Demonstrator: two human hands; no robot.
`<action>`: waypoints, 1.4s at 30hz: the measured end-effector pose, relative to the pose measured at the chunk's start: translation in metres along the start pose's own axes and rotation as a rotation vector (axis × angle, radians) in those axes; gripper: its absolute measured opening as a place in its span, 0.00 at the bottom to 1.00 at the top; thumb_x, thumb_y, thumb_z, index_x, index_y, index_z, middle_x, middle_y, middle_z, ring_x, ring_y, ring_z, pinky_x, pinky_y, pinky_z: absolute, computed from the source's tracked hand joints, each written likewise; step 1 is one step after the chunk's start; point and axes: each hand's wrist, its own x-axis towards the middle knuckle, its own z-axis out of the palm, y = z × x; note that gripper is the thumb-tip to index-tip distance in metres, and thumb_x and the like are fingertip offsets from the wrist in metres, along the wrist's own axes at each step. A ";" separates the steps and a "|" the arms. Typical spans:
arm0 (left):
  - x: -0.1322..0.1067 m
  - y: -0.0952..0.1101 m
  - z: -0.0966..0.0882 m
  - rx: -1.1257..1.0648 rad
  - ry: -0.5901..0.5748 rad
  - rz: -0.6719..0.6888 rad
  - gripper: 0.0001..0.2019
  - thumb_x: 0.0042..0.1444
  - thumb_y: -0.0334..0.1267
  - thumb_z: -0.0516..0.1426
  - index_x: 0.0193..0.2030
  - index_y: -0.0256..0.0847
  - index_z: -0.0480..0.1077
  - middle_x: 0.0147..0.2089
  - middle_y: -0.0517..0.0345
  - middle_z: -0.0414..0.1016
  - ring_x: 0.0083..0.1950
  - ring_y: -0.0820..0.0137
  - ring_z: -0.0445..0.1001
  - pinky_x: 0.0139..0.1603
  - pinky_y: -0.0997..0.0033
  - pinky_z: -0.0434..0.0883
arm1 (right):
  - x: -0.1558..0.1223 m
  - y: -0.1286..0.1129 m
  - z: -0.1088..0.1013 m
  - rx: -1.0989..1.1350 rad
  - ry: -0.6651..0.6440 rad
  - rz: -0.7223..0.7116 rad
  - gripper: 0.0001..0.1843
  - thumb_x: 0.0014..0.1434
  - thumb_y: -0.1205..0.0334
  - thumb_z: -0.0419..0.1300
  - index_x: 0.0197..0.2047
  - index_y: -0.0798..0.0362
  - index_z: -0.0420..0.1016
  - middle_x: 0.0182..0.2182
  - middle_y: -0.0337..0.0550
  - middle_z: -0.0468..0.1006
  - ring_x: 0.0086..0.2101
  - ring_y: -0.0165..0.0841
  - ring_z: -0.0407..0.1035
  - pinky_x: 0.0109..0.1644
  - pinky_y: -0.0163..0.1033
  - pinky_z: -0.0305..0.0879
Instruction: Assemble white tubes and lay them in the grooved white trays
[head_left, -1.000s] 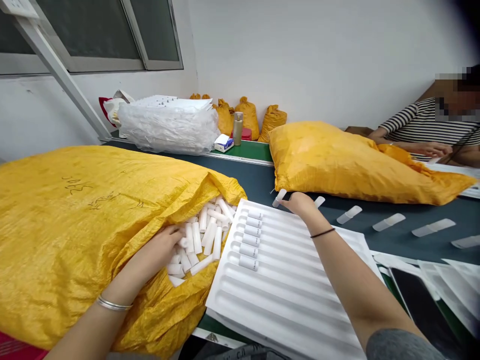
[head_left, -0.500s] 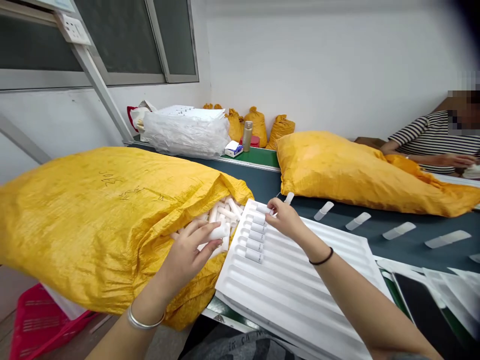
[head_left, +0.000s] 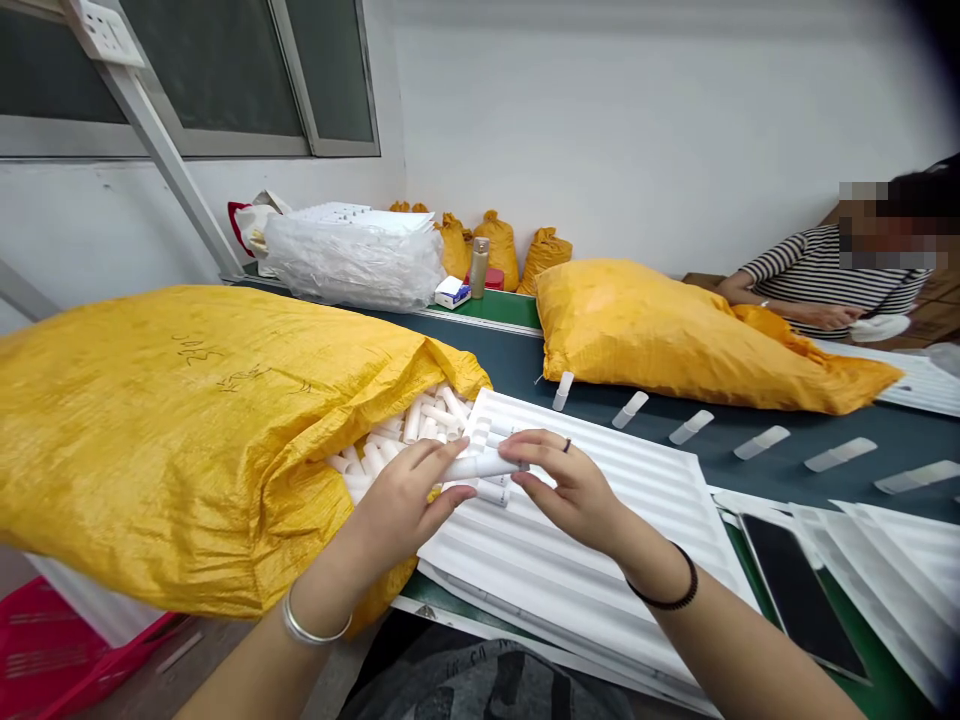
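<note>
A white plastic tube (head_left: pixel 484 465) spans the gap between my two hands above the ridged white tray (head_left: pixel 555 590). My left hand (head_left: pixel 412 490) pinches its left end between fingers and thumb. At the other end, by some small dark print, are the fingertips and thumb of my right hand (head_left: pixel 574 492). Under the hands, several printed white tubes lie in the tray's grooves, partly hidden by my fingers. Left of the tray, loose white tubes (head_left: pixel 412 420) fill the mouth of a large yellow sack (head_left: pixel 187 420).
A row of translucent tubes (head_left: pixel 761 443) lies along the dark belt (head_left: pixel 495 345). Behind it rests another orange-yellow sack (head_left: pixel 667 335). A black phone (head_left: pixel 799 590) lies to the right. A person in a striped top (head_left: pixel 810 265) sits at back right. A red basket (head_left: pixel 67 640) stands low left.
My right hand has come back from the tray's far grooves to meet the left. My left hand has moved right from the sack mouth, over the tray, with a white tube.
</note>
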 end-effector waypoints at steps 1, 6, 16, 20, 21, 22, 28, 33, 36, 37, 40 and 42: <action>0.000 0.001 -0.001 -0.032 -0.001 -0.019 0.21 0.63 0.44 0.53 0.60 0.39 0.63 0.48 0.49 0.74 0.49 0.64 0.72 0.49 0.64 0.70 | -0.001 0.001 0.000 -0.007 0.024 0.012 0.15 0.63 0.67 0.56 0.53 0.49 0.71 0.46 0.49 0.75 0.48 0.36 0.70 0.52 0.44 0.68; -0.001 0.002 -0.004 -0.080 -0.014 -0.008 0.15 0.64 0.40 0.53 0.54 0.39 0.68 0.42 0.52 0.76 0.43 0.67 0.73 0.45 0.67 0.70 | -0.006 0.005 0.003 -0.027 0.039 0.145 0.14 0.63 0.62 0.57 0.52 0.49 0.71 0.39 0.46 0.78 0.37 0.33 0.72 0.43 0.40 0.70; -0.004 -0.001 0.002 0.195 0.271 0.285 0.21 0.60 0.29 0.56 0.60 0.42 0.64 0.43 0.51 0.74 0.43 0.65 0.71 0.45 0.63 0.70 | -0.005 -0.002 0.005 0.510 0.058 0.658 0.23 0.57 0.45 0.61 0.45 0.55 0.75 0.26 0.41 0.74 0.24 0.29 0.69 0.29 0.36 0.69; -0.006 -0.002 0.001 0.290 0.295 0.365 0.23 0.58 0.26 0.56 0.60 0.42 0.64 0.43 0.51 0.74 0.42 0.65 0.71 0.46 0.62 0.69 | 0.000 -0.005 0.003 0.755 -0.004 0.868 0.25 0.53 0.41 0.63 0.36 0.57 0.75 0.22 0.40 0.75 0.18 0.25 0.65 0.22 0.31 0.64; -0.007 -0.002 0.000 0.303 0.290 0.378 0.23 0.58 0.26 0.56 0.60 0.42 0.64 0.43 0.50 0.74 0.42 0.65 0.70 0.46 0.62 0.69 | 0.001 -0.006 0.002 0.794 -0.029 0.902 0.25 0.53 0.41 0.63 0.33 0.58 0.75 0.21 0.40 0.75 0.17 0.24 0.65 0.20 0.30 0.62; -0.008 -0.003 0.000 0.316 0.281 0.393 0.23 0.58 0.26 0.57 0.60 0.41 0.65 0.43 0.50 0.74 0.41 0.65 0.70 0.46 0.62 0.69 | 0.001 -0.006 0.002 0.824 -0.056 0.931 0.25 0.52 0.40 0.63 0.31 0.58 0.74 0.20 0.40 0.75 0.16 0.24 0.64 0.19 0.29 0.60; -0.009 -0.002 0.000 0.343 0.213 0.482 0.24 0.58 0.27 0.57 0.61 0.42 0.64 0.44 0.50 0.74 0.43 0.65 0.69 0.47 0.63 0.69 | -0.002 -0.007 0.006 0.803 -0.232 0.966 0.27 0.58 0.39 0.56 0.35 0.59 0.73 0.21 0.41 0.74 0.17 0.25 0.64 0.17 0.29 0.58; -0.005 0.001 0.004 0.044 0.119 0.226 0.28 0.61 0.28 0.53 0.68 0.36 0.52 0.44 0.48 0.71 0.44 0.66 0.69 0.47 0.66 0.71 | -0.010 -0.006 0.004 0.120 -0.096 0.286 0.25 0.62 0.56 0.59 0.61 0.52 0.63 0.45 0.51 0.74 0.41 0.35 0.71 0.47 0.44 0.70; -0.007 0.008 0.005 -0.108 0.072 0.188 0.26 0.62 0.27 0.51 0.67 0.38 0.53 0.44 0.50 0.72 0.45 0.67 0.70 0.48 0.68 0.71 | -0.014 -0.004 -0.002 -0.105 -0.097 -0.009 0.20 0.64 0.65 0.55 0.59 0.50 0.64 0.44 0.51 0.74 0.44 0.37 0.70 0.48 0.45 0.70; -0.008 0.010 0.006 -0.135 0.071 0.191 0.26 0.62 0.27 0.51 0.67 0.39 0.54 0.44 0.50 0.72 0.45 0.67 0.70 0.48 0.68 0.71 | -0.015 -0.004 -0.004 -0.122 -0.095 -0.052 0.19 0.65 0.66 0.55 0.59 0.51 0.64 0.42 0.51 0.74 0.43 0.37 0.70 0.46 0.44 0.70; -0.013 0.017 0.010 -0.154 0.085 0.188 0.26 0.62 0.26 0.51 0.66 0.40 0.56 0.44 0.51 0.72 0.46 0.67 0.70 0.49 0.68 0.70 | -0.019 -0.005 -0.005 -0.150 -0.105 -0.082 0.19 0.65 0.66 0.55 0.59 0.53 0.63 0.37 0.48 0.74 0.39 0.36 0.71 0.42 0.40 0.71; -0.015 0.018 0.017 -0.141 0.070 0.173 0.25 0.62 0.27 0.51 0.66 0.41 0.55 0.45 0.50 0.72 0.47 0.67 0.70 0.50 0.67 0.70 | -0.020 -0.005 0.000 -0.196 -0.124 -0.095 0.18 0.65 0.64 0.54 0.58 0.54 0.63 0.37 0.49 0.74 0.39 0.35 0.71 0.41 0.39 0.71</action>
